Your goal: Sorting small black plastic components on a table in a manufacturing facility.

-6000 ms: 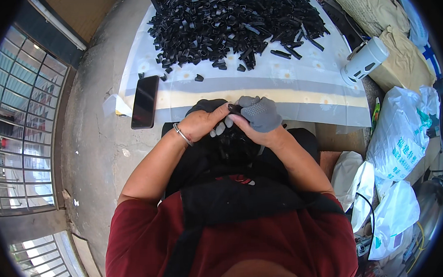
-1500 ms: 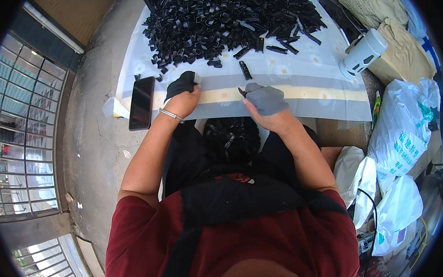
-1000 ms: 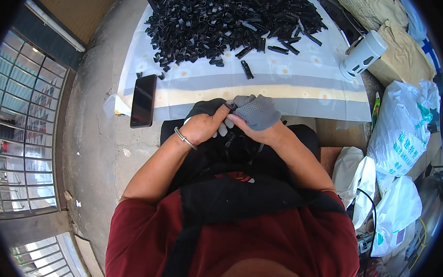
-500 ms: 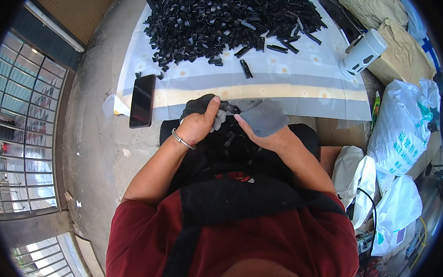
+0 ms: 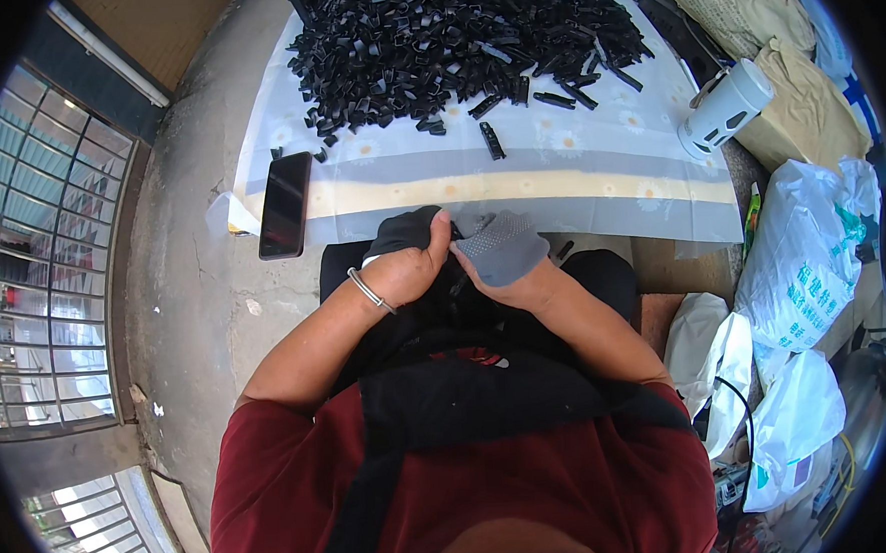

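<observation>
My left hand [image 5: 412, 250], in a dark partial glove with the thumb bare and a metal bangle at the wrist, is closed above my lap. Against it, thumb to thumb, is my right hand [image 5: 507, 255], also closed, in a grey dotted partial glove. Pinched between the two is a small black strip piece [image 5: 455, 233], mostly hidden by fingers and gloves. Further black pieces [image 5: 458, 284] lie dimly visible on my dark lap below the hands. Just beyond my right hand a short dark piece [image 5: 564, 250] shows; what it rests on is unclear.
A big heap of black strip pieces [image 5: 451, 51] covers the far part of the flower-patterned tablecloth [image 5: 389, 194]. One stray piece [image 5: 493, 141] lies nearer. A phone [image 5: 285, 205] is at the left edge, a white tumbler [image 5: 727, 109] at the right. Plastic bags [image 5: 798, 258] crowd the right side.
Both hands have drawn closer together and slightly toward me. My right hand has shifted left, and the black strip piece seen between them is now mostly covered.
</observation>
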Action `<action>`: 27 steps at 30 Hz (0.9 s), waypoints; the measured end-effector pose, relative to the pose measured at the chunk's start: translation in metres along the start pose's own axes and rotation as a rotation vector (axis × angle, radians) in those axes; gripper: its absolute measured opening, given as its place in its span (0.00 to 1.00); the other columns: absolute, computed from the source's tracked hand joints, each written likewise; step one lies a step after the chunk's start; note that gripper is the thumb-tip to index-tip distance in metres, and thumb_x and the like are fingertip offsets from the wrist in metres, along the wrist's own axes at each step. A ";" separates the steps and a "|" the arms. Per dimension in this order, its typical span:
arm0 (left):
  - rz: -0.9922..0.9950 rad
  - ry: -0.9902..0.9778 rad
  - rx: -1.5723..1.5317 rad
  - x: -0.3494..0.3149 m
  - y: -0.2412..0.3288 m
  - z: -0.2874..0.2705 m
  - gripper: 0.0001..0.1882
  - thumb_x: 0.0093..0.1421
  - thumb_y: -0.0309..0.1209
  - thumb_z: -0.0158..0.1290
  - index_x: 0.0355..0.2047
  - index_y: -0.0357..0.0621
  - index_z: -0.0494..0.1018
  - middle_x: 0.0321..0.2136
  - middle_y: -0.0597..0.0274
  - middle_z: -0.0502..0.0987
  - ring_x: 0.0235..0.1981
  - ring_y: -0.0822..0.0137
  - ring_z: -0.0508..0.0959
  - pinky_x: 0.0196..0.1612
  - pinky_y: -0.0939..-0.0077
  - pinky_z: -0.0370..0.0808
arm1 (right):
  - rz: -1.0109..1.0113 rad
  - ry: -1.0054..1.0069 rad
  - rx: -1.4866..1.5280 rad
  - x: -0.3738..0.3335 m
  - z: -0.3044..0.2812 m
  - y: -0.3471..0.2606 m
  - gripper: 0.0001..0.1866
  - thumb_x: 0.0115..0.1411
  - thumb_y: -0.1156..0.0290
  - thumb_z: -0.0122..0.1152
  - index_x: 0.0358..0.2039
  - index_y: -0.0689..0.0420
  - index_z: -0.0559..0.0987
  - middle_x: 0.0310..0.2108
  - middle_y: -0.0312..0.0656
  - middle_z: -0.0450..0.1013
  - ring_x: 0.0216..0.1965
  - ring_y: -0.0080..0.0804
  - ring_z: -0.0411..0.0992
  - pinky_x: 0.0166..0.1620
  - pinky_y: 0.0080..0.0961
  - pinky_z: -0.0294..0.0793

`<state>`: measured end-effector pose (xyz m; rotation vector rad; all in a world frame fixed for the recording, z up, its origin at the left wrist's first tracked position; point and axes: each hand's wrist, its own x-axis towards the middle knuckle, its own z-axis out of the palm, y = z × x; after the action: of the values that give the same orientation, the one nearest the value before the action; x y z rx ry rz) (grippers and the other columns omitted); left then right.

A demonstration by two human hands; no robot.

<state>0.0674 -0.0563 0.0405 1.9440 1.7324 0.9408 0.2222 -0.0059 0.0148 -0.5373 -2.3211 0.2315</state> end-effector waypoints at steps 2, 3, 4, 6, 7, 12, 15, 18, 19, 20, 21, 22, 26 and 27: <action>-0.007 -0.120 0.113 0.007 -0.011 -0.008 0.19 0.61 0.39 0.38 0.22 0.39 0.71 0.23 0.47 0.73 0.27 0.49 0.73 0.31 0.61 0.69 | 0.072 -0.148 0.019 -0.001 -0.004 0.003 0.13 0.55 0.62 0.51 0.32 0.58 0.74 0.31 0.44 0.71 0.34 0.44 0.69 0.37 0.37 0.68; -0.013 -0.237 0.230 0.014 -0.018 -0.014 0.21 0.61 0.41 0.38 0.22 0.39 0.71 0.23 0.47 0.74 0.27 0.49 0.74 0.31 0.61 0.69 | 0.141 -0.292 0.038 0.001 -0.007 0.006 0.14 0.56 0.60 0.50 0.34 0.59 0.74 0.32 0.47 0.71 0.35 0.46 0.69 0.39 0.37 0.68; -0.056 -0.234 0.379 0.022 -0.023 -0.020 0.22 0.59 0.46 0.39 0.24 0.39 0.71 0.23 0.47 0.74 0.28 0.49 0.74 0.33 0.60 0.69 | 0.142 -0.291 0.037 0.006 -0.012 0.012 0.14 0.56 0.60 0.50 0.34 0.59 0.74 0.32 0.47 0.71 0.35 0.46 0.69 0.39 0.37 0.68; -0.069 -0.013 0.448 0.040 -0.032 -0.022 0.20 0.57 0.45 0.43 0.35 0.40 0.71 0.31 0.49 0.75 0.33 0.52 0.74 0.37 0.64 0.70 | 0.367 -0.345 -0.105 0.024 -0.023 0.031 0.18 0.57 0.56 0.47 0.34 0.59 0.74 0.32 0.49 0.71 0.36 0.47 0.69 0.39 0.38 0.68; -0.022 0.117 0.486 0.051 -0.043 -0.017 0.20 0.56 0.44 0.46 0.39 0.39 0.71 0.34 0.49 0.75 0.35 0.52 0.75 0.39 0.66 0.71 | 0.438 -0.303 -0.175 0.035 -0.025 0.039 0.18 0.57 0.56 0.47 0.34 0.59 0.74 0.32 0.49 0.71 0.36 0.47 0.69 0.39 0.38 0.68; -0.026 0.099 0.591 0.116 -0.075 0.004 0.17 0.53 0.36 0.48 0.42 0.46 0.70 0.37 0.53 0.73 0.38 0.56 0.74 0.39 0.65 0.72 | 0.559 -0.289 -0.371 0.068 -0.008 0.072 0.15 0.55 0.59 0.50 0.30 0.59 0.74 0.31 0.49 0.71 0.36 0.46 0.69 0.38 0.39 0.68; -0.093 0.029 0.625 0.129 -0.084 0.015 0.15 0.51 0.35 0.48 0.40 0.47 0.70 0.35 0.55 0.73 0.37 0.57 0.74 0.38 0.64 0.72 | 0.439 -0.263 -0.387 0.056 0.013 0.087 0.13 0.54 0.61 0.51 0.28 0.58 0.74 0.29 0.48 0.70 0.35 0.46 0.69 0.38 0.39 0.68; 0.056 0.126 0.596 0.117 -0.093 0.017 0.12 0.51 0.35 0.50 0.37 0.48 0.71 0.33 0.55 0.73 0.34 0.56 0.74 0.36 0.65 0.72 | 0.332 -0.213 -0.349 0.044 0.009 0.093 0.11 0.53 0.64 0.51 0.29 0.58 0.74 0.28 0.48 0.70 0.34 0.47 0.68 0.37 0.39 0.68; 0.046 0.159 0.587 0.112 -0.094 0.018 0.12 0.51 0.34 0.50 0.37 0.49 0.72 0.33 0.55 0.72 0.34 0.56 0.74 0.36 0.65 0.72 | 0.277 -0.162 -0.291 0.041 0.004 0.097 0.10 0.53 0.64 0.51 0.29 0.58 0.74 0.29 0.48 0.70 0.33 0.47 0.68 0.37 0.39 0.68; 0.087 0.206 0.570 0.107 -0.096 0.018 0.12 0.51 0.33 0.51 0.37 0.47 0.72 0.33 0.54 0.73 0.33 0.56 0.74 0.36 0.65 0.72 | 0.331 -0.136 -0.313 0.041 -0.004 0.101 0.10 0.54 0.64 0.50 0.30 0.58 0.74 0.30 0.49 0.70 0.33 0.48 0.68 0.37 0.39 0.67; 0.126 0.252 0.550 0.102 -0.099 0.019 0.12 0.51 0.32 0.51 0.37 0.46 0.72 0.33 0.53 0.73 0.33 0.55 0.74 0.35 0.66 0.72 | 0.324 -0.129 -0.327 0.045 -0.016 0.109 0.10 0.54 0.64 0.50 0.30 0.58 0.74 0.30 0.49 0.70 0.33 0.48 0.68 0.37 0.39 0.67; 0.148 0.336 0.526 0.099 -0.105 0.021 0.12 0.51 0.32 0.51 0.36 0.44 0.71 0.33 0.52 0.73 0.32 0.55 0.75 0.35 0.66 0.72 | 0.438 -0.144 -0.264 0.050 -0.028 0.118 0.11 0.55 0.64 0.50 0.30 0.58 0.74 0.30 0.50 0.70 0.34 0.48 0.68 0.37 0.40 0.67; 0.178 0.471 0.541 0.093 -0.109 0.024 0.12 0.51 0.31 0.52 0.34 0.37 0.70 0.29 0.50 0.75 0.28 0.54 0.76 0.32 0.66 0.73 | 0.452 -0.159 -0.250 0.080 -0.062 0.159 0.13 0.56 0.62 0.48 0.32 0.59 0.73 0.32 0.51 0.70 0.36 0.49 0.67 0.39 0.40 0.65; 0.166 0.482 0.540 0.093 -0.110 0.024 0.11 0.51 0.30 0.52 0.34 0.38 0.70 0.28 0.51 0.75 0.28 0.54 0.76 0.31 0.66 0.73 | 0.449 -0.159 -0.255 0.095 -0.064 0.164 0.13 0.56 0.62 0.48 0.32 0.59 0.73 0.32 0.51 0.70 0.36 0.49 0.67 0.39 0.40 0.65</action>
<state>0.0065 0.0572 -0.0282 2.3636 2.3124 1.1638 0.2566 0.1837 0.0676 -1.2089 -2.3695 0.1928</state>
